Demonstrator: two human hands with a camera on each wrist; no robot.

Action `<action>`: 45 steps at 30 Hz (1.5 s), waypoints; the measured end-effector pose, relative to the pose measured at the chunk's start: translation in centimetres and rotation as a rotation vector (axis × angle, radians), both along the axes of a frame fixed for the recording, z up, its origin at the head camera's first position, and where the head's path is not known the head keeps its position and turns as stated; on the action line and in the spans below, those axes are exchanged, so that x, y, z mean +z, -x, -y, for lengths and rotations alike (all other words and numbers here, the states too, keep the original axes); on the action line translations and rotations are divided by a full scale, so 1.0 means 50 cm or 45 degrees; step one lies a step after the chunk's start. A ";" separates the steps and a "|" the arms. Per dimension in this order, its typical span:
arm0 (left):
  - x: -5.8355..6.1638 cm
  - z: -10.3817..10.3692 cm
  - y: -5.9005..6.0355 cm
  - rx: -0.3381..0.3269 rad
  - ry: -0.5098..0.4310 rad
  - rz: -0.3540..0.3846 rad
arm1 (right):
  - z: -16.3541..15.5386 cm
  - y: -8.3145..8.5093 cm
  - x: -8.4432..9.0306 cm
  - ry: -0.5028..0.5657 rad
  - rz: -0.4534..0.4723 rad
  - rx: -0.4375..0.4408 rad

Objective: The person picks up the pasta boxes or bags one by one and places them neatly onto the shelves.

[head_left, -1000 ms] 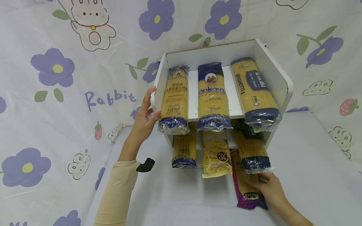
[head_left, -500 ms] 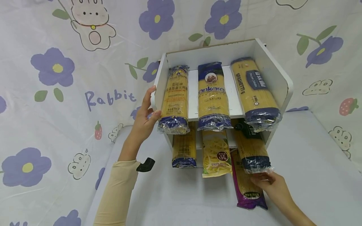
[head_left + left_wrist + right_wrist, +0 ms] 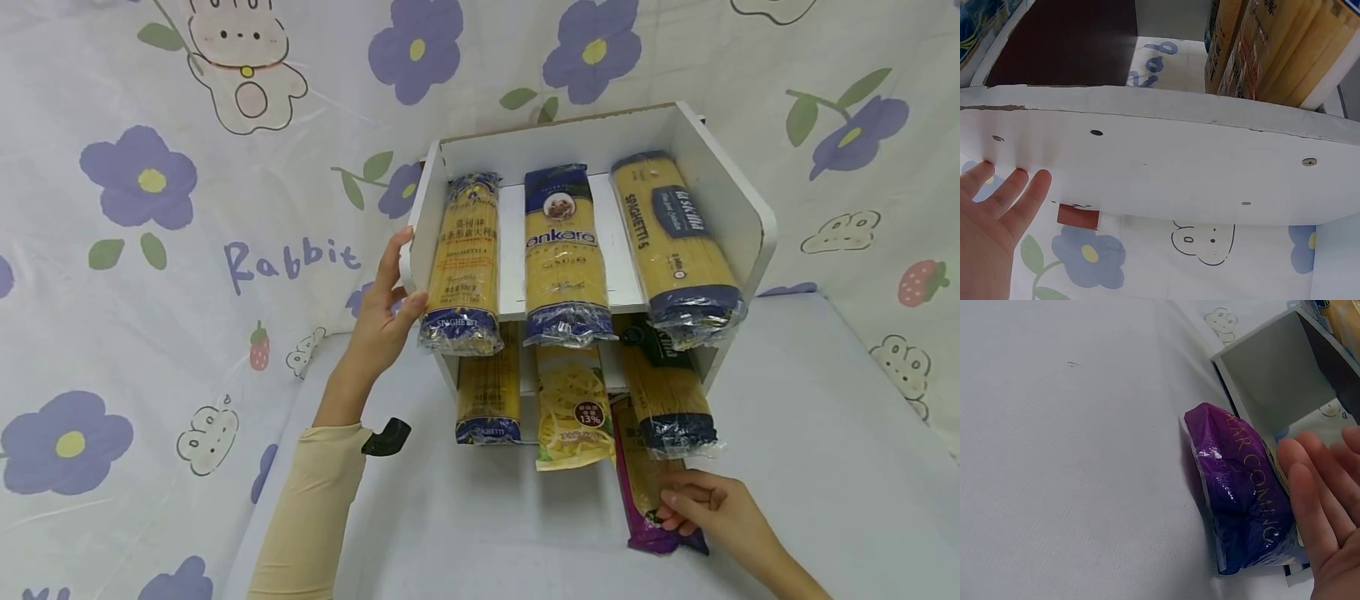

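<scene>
The purple pasta packet (image 3: 656, 500) lies flat on the bench (image 3: 817, 467), its long axis running from the bottom compartment of the white shelf unit (image 3: 731, 204) out towards the person. Its far end is tucked under the lowest shelf and its near end sticks out onto the bench. The right hand (image 3: 708, 508) is directly at that near end, on the packet's right edge. From the head view its fingers look loosely bent against the wrapper. In the right wrist view the fingers (image 3: 1313, 506) lie fairly straight alongside the packet (image 3: 1241, 494), resting on it rather than clasping it.

The left hand (image 3: 382, 321) is well apart from the packet, up at the left side panel of the shelf unit. Its fingers are flat and straight against the panel (image 3: 1166, 169), steadying it and gripping nothing.

So the right hand is by far the nearer one, and the packet's length points away from it into the shelf.
</scene>
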State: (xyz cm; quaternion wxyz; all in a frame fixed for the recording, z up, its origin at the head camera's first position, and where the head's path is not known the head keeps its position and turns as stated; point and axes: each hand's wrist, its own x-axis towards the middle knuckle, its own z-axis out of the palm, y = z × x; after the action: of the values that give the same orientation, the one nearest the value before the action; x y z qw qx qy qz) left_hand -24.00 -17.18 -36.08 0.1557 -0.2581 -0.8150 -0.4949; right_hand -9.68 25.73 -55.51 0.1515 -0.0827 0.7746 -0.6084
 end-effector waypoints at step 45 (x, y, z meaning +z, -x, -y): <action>0.003 0.002 -0.005 -0.023 -0.003 -0.004 | -0.010 0.009 -0.065 -0.630 -0.487 -0.115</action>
State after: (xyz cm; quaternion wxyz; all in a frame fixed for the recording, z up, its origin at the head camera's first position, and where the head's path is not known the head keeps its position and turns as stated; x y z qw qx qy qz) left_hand -23.75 -17.26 -35.91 0.1528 -0.2660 -0.8119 -0.4967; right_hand -10.15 26.23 -58.75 -0.0085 -0.1219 0.9165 -0.3810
